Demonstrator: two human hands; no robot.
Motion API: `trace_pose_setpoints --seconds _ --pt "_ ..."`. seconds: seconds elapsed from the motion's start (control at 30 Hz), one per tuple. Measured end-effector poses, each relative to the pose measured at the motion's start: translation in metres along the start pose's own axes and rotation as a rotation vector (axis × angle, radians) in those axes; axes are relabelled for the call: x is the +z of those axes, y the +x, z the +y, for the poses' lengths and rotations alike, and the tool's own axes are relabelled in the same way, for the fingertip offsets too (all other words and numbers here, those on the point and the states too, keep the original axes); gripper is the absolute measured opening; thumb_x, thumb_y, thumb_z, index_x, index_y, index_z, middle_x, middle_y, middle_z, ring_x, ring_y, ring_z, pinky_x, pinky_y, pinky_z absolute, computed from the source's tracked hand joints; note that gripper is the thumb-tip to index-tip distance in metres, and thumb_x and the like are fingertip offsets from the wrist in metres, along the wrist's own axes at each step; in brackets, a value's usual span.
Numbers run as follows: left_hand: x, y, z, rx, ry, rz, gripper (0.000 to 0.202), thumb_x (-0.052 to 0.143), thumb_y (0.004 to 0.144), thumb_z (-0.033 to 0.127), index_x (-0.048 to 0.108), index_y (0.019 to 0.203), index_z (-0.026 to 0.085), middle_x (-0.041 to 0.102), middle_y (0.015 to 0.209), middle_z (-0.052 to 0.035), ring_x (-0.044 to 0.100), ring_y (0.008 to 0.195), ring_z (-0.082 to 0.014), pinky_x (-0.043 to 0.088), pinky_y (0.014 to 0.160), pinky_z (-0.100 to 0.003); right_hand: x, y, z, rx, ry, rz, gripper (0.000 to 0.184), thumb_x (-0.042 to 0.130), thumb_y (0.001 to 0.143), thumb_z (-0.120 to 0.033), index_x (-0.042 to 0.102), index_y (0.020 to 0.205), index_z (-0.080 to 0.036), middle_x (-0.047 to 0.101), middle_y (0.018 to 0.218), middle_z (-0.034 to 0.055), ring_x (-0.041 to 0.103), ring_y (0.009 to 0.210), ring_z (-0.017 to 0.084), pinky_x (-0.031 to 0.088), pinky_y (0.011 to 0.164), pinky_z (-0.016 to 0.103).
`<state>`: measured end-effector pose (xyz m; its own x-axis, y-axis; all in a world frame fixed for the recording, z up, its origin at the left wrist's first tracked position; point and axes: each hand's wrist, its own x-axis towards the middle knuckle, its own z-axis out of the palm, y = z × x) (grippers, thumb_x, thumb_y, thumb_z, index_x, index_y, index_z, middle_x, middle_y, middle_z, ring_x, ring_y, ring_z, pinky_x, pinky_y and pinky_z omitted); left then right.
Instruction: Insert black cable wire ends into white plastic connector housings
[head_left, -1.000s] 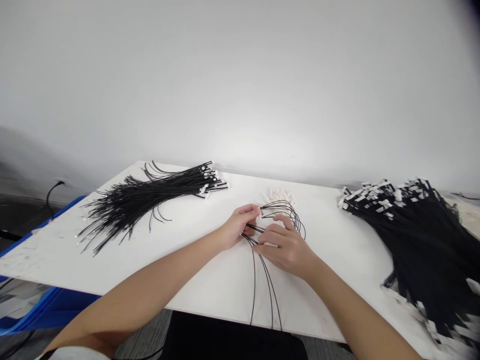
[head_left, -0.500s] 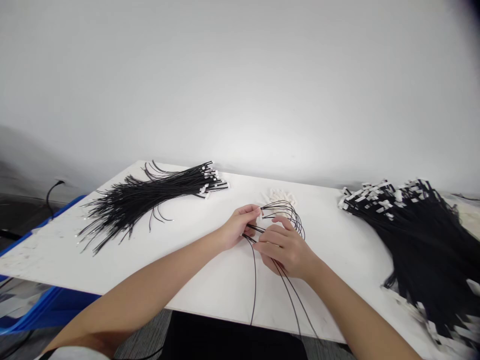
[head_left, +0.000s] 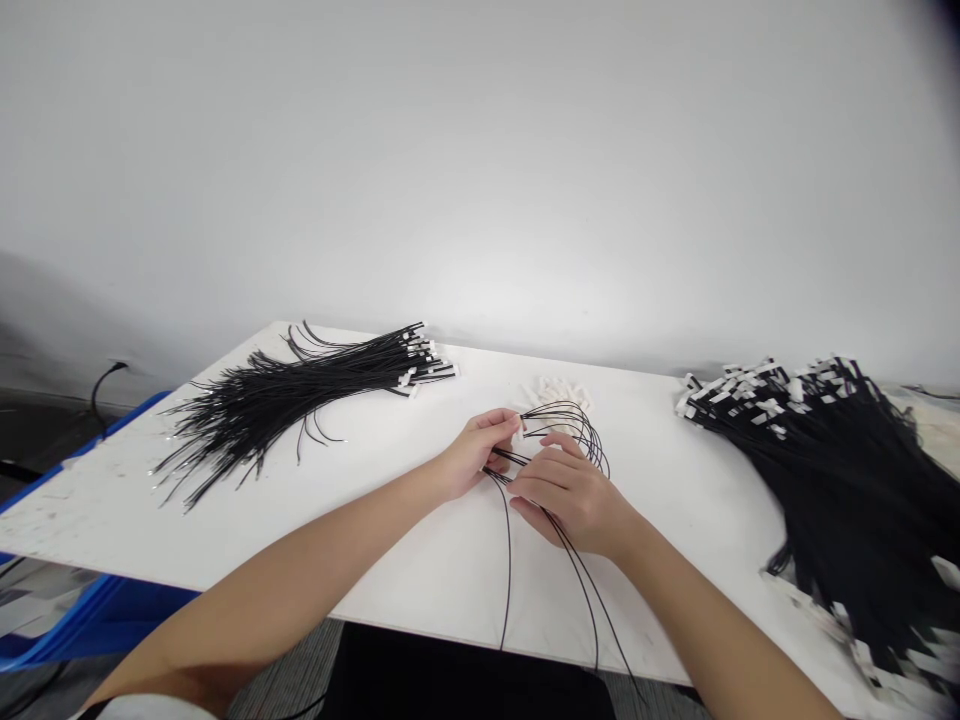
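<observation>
Black wires point(head_left: 594, 435) arch in a loop between my two hands over the table. My left hand point(head_left: 480, 456) is closed, its thumb and fingertips pinching a small white connector point(head_left: 520, 428) that the wires run into. More wires pass through its lower fingers. Close by on the right, my right hand point(head_left: 571, 492) is closed with thumb and forefinger on some of these wires. Their loose ends hang down past the table's front edge. Behind the hands lies a small pile of white connectors point(head_left: 562, 391), partly hidden by the wire loop.
On the white table point(head_left: 420, 560), a bundle of black wires point(head_left: 300, 385) with white connectors lies at the left. A larger heap of connector-tipped black wires point(head_left: 847, 490) covers the right side. A blue bin point(head_left: 112, 620) stands below the left edge; a wall point(head_left: 480, 180) rises behind.
My right hand's thumb and fingers have shifted slightly along the wires, and the hanging wire ends have swung a little. My left hand stays in place.
</observation>
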<state>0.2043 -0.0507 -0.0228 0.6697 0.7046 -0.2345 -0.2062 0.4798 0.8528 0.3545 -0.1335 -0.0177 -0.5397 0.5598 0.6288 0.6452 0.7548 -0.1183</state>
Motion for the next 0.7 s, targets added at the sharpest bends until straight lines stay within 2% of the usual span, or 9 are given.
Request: trace_pose_setpoints --seconds 0.23,0.37,0.43,0.5,0.53,0.6,0.63,0.7 --pt "0.0 0.0 0.0 -0.004 -0.003 0.01 0.03 0.065 0.07 0.042 0.049 0.072 0.017 0.019 0.054 0.0075 0.016 0.043 -0.0028 0.013 0.041 -0.017 -0.002 0.002 0.0 0.023 0.062 0.005 0.015 0.054 0.079 -0.012 0.058 0.091 -0.019 0.062 0.078 -0.0002 0.053 0.075 0.01 0.04 0.085 0.035" --pt "0.0 0.001 0.0 -0.007 0.011 -0.005 0.028 0.063 0.071 0.042 0.051 0.075 0.016 0.02 0.053 0.0076 0.017 0.043 -0.0026 0.013 0.041 -0.017 -0.003 0.003 0.001 0.054 0.213 0.048 0.016 0.055 0.078 -0.013 0.059 0.092 -0.02 0.063 0.079 0.0011 0.054 0.072 0.011 0.044 0.075 0.032" --pt "-0.001 0.001 0.0 -0.007 0.0 -0.004 0.028 0.064 0.071 0.041 0.052 0.075 0.016 0.019 0.052 0.0078 0.016 0.042 -0.0023 0.012 0.041 -0.017 -0.005 0.004 0.001 0.137 0.343 0.088 0.013 0.056 0.078 -0.016 0.061 0.089 -0.021 0.064 0.076 0.0013 0.054 0.068 0.011 0.046 0.067 0.03" --pt "-0.002 0.002 -0.001 0.007 -0.014 -0.005 0.028 0.064 0.071 0.041 0.052 0.074 0.016 0.019 0.051 0.008 0.016 0.041 -0.0021 0.013 0.04 -0.017 -0.007 0.005 0.0 0.342 0.478 0.152 0.007 0.057 0.078 -0.02 0.063 0.081 -0.021 0.063 0.072 0.0015 0.055 0.063 0.012 0.046 0.059 0.027" --pt "-0.002 0.002 -0.001 0.013 -0.021 -0.009 0.028 0.064 0.071 0.04 0.052 0.073 0.016 0.019 0.051 0.0081 0.016 0.041 -0.0021 0.013 0.04 -0.017 -0.009 0.006 0.0 0.485 0.547 0.221 0.006 0.059 0.078 -0.024 0.064 0.077 -0.02 0.063 0.069 0.0015 0.055 0.061 0.012 0.045 0.055 0.026" --pt "-0.003 0.002 -0.002 0.018 -0.028 -0.018 0.027 0.064 0.071 0.039 0.052 0.073 0.016 0.019 0.05 0.0081 0.017 0.041 -0.0021 0.014 0.04 -0.017 -0.012 0.008 0.003 0.778 0.688 0.454 0.012 0.062 0.076 -0.031 0.063 0.071 -0.019 0.058 0.058 -0.0003 0.051 0.053 0.01 0.043 0.048 0.024" --pt "-0.003 0.003 -0.002 0.015 -0.03 -0.021 0.027 0.064 0.071 0.039 0.052 0.073 0.016 0.019 0.051 0.0081 0.017 0.041 -0.0021 0.014 0.041 -0.017 -0.015 0.009 0.006 0.89 0.757 0.609 0.016 0.062 0.076 -0.034 0.061 0.071 -0.018 0.053 0.052 -0.0024 0.048 0.048 0.009 0.042 0.047 0.023" --pt "-0.004 0.003 -0.002 0.008 -0.027 -0.023 0.027 0.065 0.071 0.039 0.052 0.074 0.015 0.019 0.051 0.0079 0.018 0.041 -0.0021 0.014 0.041 -0.017 -0.021 0.011 0.015 1.012 0.879 0.915 0.021 0.062 0.076 -0.038 0.058 0.072 -0.018 0.042 0.046 -0.0069 0.04 0.043 0.005 0.043 0.048 0.022"
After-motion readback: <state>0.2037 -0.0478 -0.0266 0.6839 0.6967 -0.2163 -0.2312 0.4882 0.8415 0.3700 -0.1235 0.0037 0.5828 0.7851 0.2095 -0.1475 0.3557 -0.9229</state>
